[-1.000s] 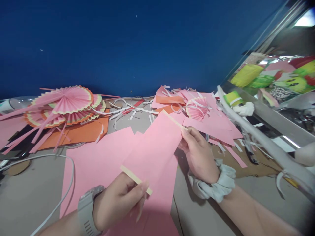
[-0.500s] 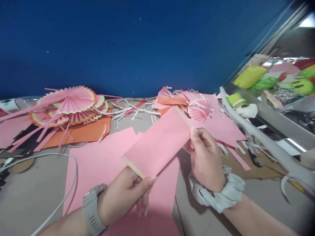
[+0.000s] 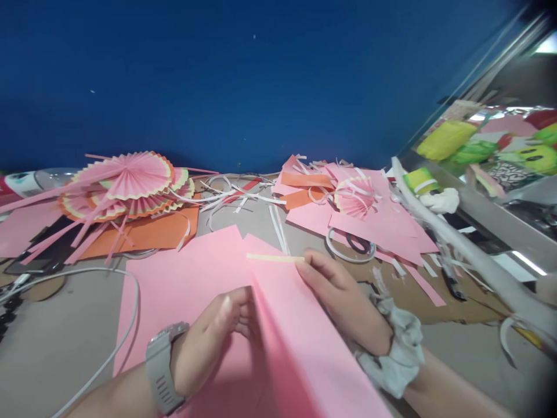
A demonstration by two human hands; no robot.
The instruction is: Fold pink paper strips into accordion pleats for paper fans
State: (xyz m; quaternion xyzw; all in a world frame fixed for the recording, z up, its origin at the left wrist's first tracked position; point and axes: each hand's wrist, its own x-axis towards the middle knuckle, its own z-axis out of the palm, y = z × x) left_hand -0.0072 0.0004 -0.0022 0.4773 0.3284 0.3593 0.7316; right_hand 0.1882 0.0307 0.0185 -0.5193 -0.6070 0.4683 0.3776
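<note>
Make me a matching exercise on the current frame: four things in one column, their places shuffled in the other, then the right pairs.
Things
1. Grey watch
2. Fabric scrunchie
3. Pink sheet with a pale far edge
4. Pleated fans

Places
A. Held by the right hand
B. Toward the picture's left, overlapping orange paper
C. Around the left arm
D. Around the right arm

Pairs: 1-C, 2-D, 3-A, 4-B

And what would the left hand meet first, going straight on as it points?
Probably the pink sheet held in the right hand; depth is unclear, the left hand might be touching it.
</note>
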